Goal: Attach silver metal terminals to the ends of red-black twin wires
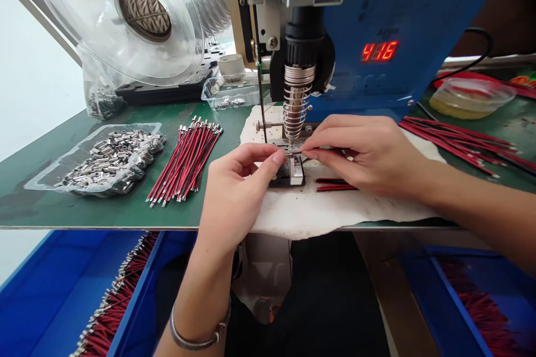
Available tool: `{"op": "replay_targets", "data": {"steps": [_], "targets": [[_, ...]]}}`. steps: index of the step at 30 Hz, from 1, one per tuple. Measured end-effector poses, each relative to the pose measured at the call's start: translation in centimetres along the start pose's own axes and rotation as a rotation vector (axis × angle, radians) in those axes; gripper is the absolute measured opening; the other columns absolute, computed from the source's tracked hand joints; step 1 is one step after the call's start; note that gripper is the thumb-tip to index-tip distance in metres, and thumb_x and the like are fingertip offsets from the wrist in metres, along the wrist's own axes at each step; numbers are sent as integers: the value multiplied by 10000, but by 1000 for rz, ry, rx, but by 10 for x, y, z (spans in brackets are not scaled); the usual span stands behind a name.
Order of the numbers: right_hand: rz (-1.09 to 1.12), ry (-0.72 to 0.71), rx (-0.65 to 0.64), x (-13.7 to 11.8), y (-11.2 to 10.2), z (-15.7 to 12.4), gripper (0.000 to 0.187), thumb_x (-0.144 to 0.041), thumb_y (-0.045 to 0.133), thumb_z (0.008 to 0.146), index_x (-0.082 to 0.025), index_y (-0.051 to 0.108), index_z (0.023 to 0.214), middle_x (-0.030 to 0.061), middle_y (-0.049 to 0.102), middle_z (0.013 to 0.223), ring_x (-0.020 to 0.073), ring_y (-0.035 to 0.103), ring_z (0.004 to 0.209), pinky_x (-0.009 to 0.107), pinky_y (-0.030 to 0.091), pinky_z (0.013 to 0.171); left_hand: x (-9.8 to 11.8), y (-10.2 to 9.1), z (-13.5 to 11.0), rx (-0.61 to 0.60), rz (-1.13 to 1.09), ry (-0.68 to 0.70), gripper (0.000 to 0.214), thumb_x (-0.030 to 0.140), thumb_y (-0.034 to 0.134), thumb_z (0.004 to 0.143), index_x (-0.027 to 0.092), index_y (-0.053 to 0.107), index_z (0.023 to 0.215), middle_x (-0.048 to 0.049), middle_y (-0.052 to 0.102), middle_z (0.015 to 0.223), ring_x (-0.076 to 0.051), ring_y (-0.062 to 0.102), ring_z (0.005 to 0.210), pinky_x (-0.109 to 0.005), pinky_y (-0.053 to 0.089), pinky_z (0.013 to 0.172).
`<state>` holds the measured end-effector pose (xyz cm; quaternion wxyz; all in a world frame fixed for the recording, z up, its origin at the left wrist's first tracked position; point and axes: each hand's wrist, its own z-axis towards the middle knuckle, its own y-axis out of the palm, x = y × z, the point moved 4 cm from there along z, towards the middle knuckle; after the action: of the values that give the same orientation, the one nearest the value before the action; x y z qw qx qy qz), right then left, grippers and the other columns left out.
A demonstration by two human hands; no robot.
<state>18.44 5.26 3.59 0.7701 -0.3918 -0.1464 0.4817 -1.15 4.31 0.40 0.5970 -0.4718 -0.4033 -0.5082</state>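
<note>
Under the soldering machine's tip [292, 142], my two hands meet at a small fixture [296, 173]. My left hand [234, 195] pinches a small metal barrel connector [288, 154] between thumb and forefinger, though the fingertips partly cover it. From the other side, my right hand [368, 156] is closed in a pinch on a thin wire [300, 152] whose end meets the connector. Below the right fingers lie a few red and black wires [333, 184] on a white cloth [301, 215].
A clear tray of metal connectors [113, 162] and a bundle of red-black wires with connectors [186, 159] sit at left. More loose wires [464, 145] lie at right. The blue machine [402, 11] shows 416. Blue bins [138, 301] with wires stand below the table edge.
</note>
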Motion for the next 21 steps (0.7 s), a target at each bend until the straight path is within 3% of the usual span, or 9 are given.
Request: {"op": "replay_targets", "data": {"steps": [15, 21], "targets": [[-29, 6, -31, 2, -1, 0, 154, -192, 601, 1018, -202, 754, 1004, 47, 739, 928, 162, 697, 805, 289, 540, 714, -1, 0, 1, -8, 31, 3, 231, 440, 804, 849, 210, 797, 862, 1, 614, 655, -98, 398, 525, -263, 312, 487], [-20, 16, -44, 2, -1, 0, 159, -191, 594, 1018, -213, 752, 1008, 44, 738, 934, 169, 701, 816, 290, 539, 709, 1, 1, 1, 3, -41, 14, 248, 450, 788, 867, 205, 762, 900, -21, 727, 792, -96, 471, 529, -268, 343, 491]]}}
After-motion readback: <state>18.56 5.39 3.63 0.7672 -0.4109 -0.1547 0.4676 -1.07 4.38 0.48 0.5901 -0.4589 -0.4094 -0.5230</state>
